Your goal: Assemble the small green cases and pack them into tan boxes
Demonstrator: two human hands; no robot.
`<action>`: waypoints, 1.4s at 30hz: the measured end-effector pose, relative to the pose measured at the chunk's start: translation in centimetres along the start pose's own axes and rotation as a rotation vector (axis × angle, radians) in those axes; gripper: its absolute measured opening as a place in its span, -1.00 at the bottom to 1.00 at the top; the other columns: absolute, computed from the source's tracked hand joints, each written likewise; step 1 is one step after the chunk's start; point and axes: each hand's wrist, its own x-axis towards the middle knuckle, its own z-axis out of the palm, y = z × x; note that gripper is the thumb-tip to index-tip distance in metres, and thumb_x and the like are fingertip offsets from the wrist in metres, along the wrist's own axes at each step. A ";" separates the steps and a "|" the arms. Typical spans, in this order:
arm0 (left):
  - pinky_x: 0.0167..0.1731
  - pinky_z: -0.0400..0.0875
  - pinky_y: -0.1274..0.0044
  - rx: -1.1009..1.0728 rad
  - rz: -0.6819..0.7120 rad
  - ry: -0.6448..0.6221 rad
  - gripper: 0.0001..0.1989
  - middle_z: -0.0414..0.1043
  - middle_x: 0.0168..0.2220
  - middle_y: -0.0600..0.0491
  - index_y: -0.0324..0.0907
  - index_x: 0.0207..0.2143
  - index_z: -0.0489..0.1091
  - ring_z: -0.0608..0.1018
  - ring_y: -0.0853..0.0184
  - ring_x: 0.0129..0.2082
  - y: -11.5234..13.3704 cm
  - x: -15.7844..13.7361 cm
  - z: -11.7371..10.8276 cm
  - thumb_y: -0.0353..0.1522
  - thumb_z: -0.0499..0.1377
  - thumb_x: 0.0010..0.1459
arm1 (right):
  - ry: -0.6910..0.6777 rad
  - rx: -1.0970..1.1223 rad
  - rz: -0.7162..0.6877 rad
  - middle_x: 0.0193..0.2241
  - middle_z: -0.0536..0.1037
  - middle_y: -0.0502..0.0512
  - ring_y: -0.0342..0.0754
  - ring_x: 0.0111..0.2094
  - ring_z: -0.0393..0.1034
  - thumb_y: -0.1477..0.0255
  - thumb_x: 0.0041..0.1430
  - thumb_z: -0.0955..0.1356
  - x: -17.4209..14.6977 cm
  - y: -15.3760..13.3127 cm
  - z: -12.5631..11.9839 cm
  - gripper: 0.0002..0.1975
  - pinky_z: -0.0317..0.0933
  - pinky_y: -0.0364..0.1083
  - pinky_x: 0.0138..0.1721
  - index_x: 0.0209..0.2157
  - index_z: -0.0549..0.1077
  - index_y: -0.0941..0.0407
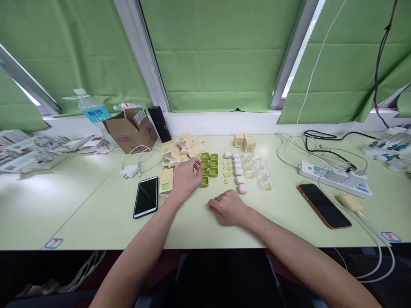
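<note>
My left hand [186, 179] is over the table beside two columns of small green square cups [213, 172]. Its thumb and fingers are curled but apart, with the tips at the left column, partly covering it. Nothing shows clearly between them. Under and beside this hand lie cream cardboard boxes [166, 179] with green labels, some with flaps open. My right hand [229, 207] rests on the table as a loose fist, just below pale pink cylindrical pieces [242, 189]. Small yellow pieces [226, 175] lie between the cups and the pink row; clear domed covers [266, 184] stand to their right.
Phones lie at left [146, 197] and right [324, 206]. A power strip [335, 179] with cables runs along the right. Behind stand several small cream boxes [249, 144], a brown carton [131, 130], a black cylinder [159, 123] and a water bottle [93, 110].
</note>
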 end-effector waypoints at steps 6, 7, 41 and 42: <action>-0.06 0.30 0.18 0.218 0.062 -0.200 -0.86 0.65 -0.26 -0.10 -0.13 -0.19 0.44 0.64 -0.01 -0.23 0.8 -0.4 0.1 -0.28 0.16 0.27 | -0.019 0.003 -0.013 -0.46 0.65 0.08 -0.08 -0.53 0.37 0.38 0.37 0.33 0.1 -0.1 -0.2 -0.81 -0.24 -0.06 -0.44 -0.33 0.52 0.12; -0.06 0.29 0.16 0.262 0.073 -0.216 -0.81 0.64 -0.23 -0.15 -0.15 -0.17 0.44 0.63 -0.05 -0.20 0.9 -0.6 0.0 -0.24 0.16 0.28 | -0.015 0.006 -0.013 -0.46 0.65 0.08 -0.09 -0.53 0.37 0.38 0.36 0.33 0.1 -0.1 -0.2 -0.81 -0.24 -0.06 -0.44 -0.33 0.52 0.12; 0.14 0.48 0.31 -1.038 -0.030 0.134 -0.51 0.33 0.09 -0.08 -0.07 0.10 0.34 0.51 0.19 0.10 0.9 -2.0 5.6 -0.28 0.39 0.16 | 0.433 -0.280 0.371 -0.46 0.59 0.14 0.03 -0.30 0.28 0.56 0.16 0.43 -0.1 4.9 -1.0 -0.86 -0.09 0.03 -0.23 -0.47 0.58 0.13; 0.13 0.50 0.32 -1.056 -0.017 0.134 -0.51 0.32 0.10 -0.08 -0.06 0.10 0.36 0.51 0.19 0.09 0.9 -2.0 5.6 -0.26 0.39 0.17 | 0.409 -0.297 0.379 -0.44 0.59 0.16 0.05 -0.27 0.27 0.56 0.15 0.44 0.0 5.0 -0.9 -0.86 -0.09 0.04 -0.22 -0.47 0.59 0.13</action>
